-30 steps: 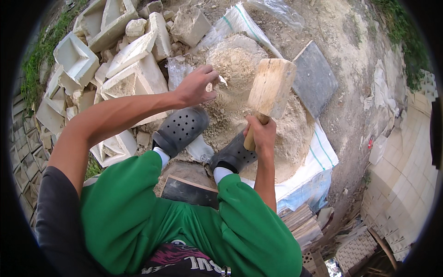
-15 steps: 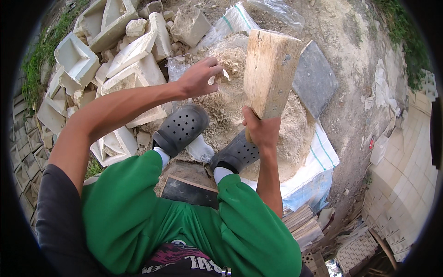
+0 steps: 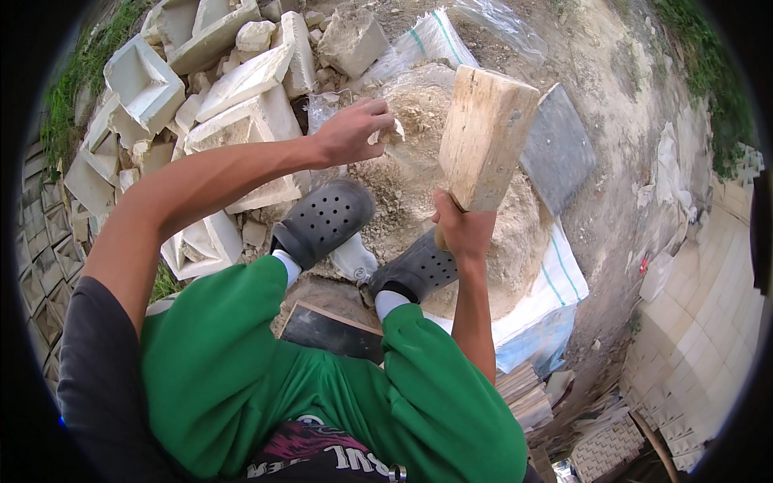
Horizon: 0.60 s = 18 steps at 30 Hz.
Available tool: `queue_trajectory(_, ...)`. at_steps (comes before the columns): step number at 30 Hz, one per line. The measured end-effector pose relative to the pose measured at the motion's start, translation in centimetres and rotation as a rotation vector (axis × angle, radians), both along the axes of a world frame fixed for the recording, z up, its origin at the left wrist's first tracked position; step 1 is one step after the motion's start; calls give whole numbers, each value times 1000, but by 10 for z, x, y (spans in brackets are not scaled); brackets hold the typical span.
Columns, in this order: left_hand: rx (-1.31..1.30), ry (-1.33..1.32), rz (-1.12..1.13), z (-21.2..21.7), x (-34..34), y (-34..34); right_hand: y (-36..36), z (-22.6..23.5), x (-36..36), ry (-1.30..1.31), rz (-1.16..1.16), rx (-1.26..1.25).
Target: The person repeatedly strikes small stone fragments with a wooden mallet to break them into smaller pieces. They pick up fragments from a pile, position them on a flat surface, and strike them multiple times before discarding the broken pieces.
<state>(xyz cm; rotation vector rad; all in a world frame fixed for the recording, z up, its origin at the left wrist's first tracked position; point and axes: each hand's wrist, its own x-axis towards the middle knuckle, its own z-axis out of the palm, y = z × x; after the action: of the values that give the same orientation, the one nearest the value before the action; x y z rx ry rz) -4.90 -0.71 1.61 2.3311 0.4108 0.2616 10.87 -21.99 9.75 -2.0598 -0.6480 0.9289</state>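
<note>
My right hand (image 3: pixel 467 229) is closed around the handle of a wooden mallet (image 3: pixel 487 133), its thick block head raised above a mound of pale crushed rubble (image 3: pixel 415 101). My left hand (image 3: pixel 354 133) is over the near left side of the mound, fingers curled in a pinch. A small white fragment (image 3: pixel 398 129) shows at those fingertips; most of it is hidden. Below the hands, my two grey clogs (image 3: pixel 326 217) rest at the mound's near edge, with a white object (image 3: pixel 354 258) between them.
Broken pale cast blocks (image 3: pixel 250 133) are heaped at the left. A dark flat slab (image 3: pixel 560 149) lies right of the mound, and a white woven sack (image 3: pixel 555 274) spreads under it. Stacked tiles (image 3: pixel 692 322) stand at the far right. A dark board (image 3: pixel 332 332) lies between my legs.
The view has shifted slightly, so the surroundings sit a little further right and lower. The mallet head appears slightly lower and more tilted. Both hands keep their grips.
</note>
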Motion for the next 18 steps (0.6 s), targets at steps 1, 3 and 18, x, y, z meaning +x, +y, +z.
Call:
queue_trajectory(1, 12, -3, -3, 0, 1, 0, -4, -9, -1, -33, 19, 59)
queue_trajectory(3, 26, -17, -9, 1, 2, -1, -10, -35, -4, -70, 31, 153)
queue_trajectory(18, 54, -10, -31, 1, 2, 1, 9, -29, 1, -275, 127, 200)
